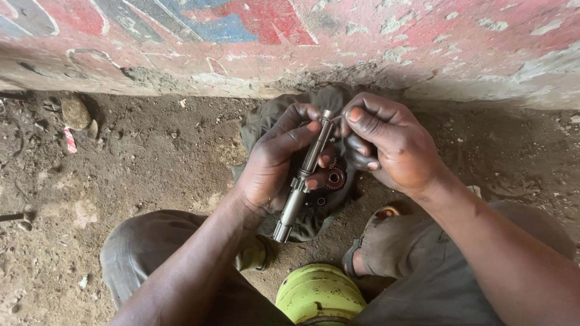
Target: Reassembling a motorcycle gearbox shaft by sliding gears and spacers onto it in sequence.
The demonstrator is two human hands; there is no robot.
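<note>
**Two hands on one steel shaft, low over dirt ground**

Behind everything, painted wall (362, 42), red and blue, flaking, running across the top. Below it, dirt ground (139, 163), brown and littered, with a stone (75, 112) far left near the wall's foot. Bent knees in grey trousers (151, 241) at either side. Between the knees, a yellow-green ribbed container (319, 293), close to the lower edge. Grey-green cloth (284, 115) spread on the ground under the hands, carrying small dark gears (332, 178) beside the shaft.

Left hand (275, 163) closed around the steel shaft (302, 175), fingers wrapped at mid-length, thumb pressed along its upper part. Shaft tilted, top end toward the wall, lower stepped end poking out below the palm, clear of the cloth. Right hand (393, 145) curled just beside the shaft's top, fingertips pinched together at the tip; whether anything small sits in that pinch, cannot tell.
</note>
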